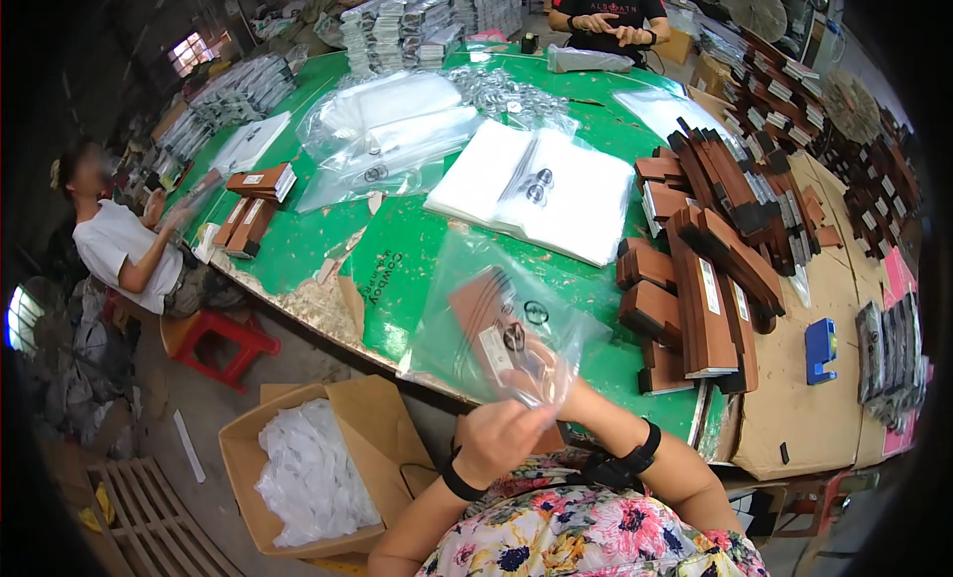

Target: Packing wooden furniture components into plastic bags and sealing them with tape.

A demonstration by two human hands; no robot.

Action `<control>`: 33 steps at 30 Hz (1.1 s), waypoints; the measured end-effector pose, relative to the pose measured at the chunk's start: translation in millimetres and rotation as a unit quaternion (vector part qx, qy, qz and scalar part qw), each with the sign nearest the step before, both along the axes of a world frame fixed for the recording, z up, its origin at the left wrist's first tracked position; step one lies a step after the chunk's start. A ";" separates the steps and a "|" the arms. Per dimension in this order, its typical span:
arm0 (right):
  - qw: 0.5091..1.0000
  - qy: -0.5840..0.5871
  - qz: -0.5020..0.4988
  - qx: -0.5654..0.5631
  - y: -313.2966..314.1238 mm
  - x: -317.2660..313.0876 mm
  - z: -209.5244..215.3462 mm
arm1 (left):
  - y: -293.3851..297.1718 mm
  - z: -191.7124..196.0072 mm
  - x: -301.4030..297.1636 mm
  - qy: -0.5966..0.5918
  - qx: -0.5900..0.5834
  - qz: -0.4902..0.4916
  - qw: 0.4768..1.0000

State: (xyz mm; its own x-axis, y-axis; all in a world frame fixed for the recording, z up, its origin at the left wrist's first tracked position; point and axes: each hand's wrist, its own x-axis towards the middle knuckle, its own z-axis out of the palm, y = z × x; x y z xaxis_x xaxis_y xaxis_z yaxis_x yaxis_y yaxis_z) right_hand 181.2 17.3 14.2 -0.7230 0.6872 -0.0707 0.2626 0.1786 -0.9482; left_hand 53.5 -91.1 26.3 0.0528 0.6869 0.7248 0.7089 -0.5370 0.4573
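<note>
At the table's front edge, a clear plastic bag [433, 344] with dark printing surrounds a flat brown piece [471, 303] with a white label. My left hand [499, 442] is closed on the bag's near edge, pinching it. Just beyond it, my right hand [544, 376] is closed around the near end of the brown piece, its fingers seen partly through the plastic. Farther back lies a stack of flat clear bags [476, 180]. To the right are several long brown pieces [701, 289] with dark ends and white labels, heaped on one another.
The green table [397, 264] has a chipped front edge. Below left stands a cardboard box [238, 448] with crumpled plastic. A blue tape dispenser [821, 351] sits on cardboard at right. One person [124, 239] sits at left by a red stool [223, 346]; another [611, 11] is across the table.
</note>
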 end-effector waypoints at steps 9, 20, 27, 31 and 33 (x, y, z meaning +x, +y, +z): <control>0.927 0.237 -0.163 -0.241 0.0 -1.8 -2.4 | -15.7 -26.8 -12.4 -0.057 -0.041 0.132 0.989; 0.965 0.095 -0.242 -0.028 16.4 -18.6 -19.1 | -37.4 -34.8 -6.7 -0.160 -0.128 0.152 0.967; 0.956 0.136 -0.259 0.028 21.1 -30.4 -51.3 | -38.1 -28.7 18.2 -0.023 -0.214 0.058 0.975; 0.949 0.129 -0.286 -0.020 10.0 -54.8 -37.3 | -41.5 -38.7 9.6 -0.027 -0.297 0.103 0.949; 0.921 0.171 -0.326 -0.128 8.5 -58.8 -15.8 | -35.1 -33.9 2.6 -0.030 -0.182 0.164 0.969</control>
State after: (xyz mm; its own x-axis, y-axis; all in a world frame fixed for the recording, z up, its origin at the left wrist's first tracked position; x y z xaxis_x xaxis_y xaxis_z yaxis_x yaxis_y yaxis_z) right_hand 122.4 25.8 -1.6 -0.1738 0.9753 -0.1361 -0.0867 -0.1529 -0.9844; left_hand 56.1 -126.2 -7.6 -0.2476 0.8703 0.4258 0.7800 -0.0817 0.6205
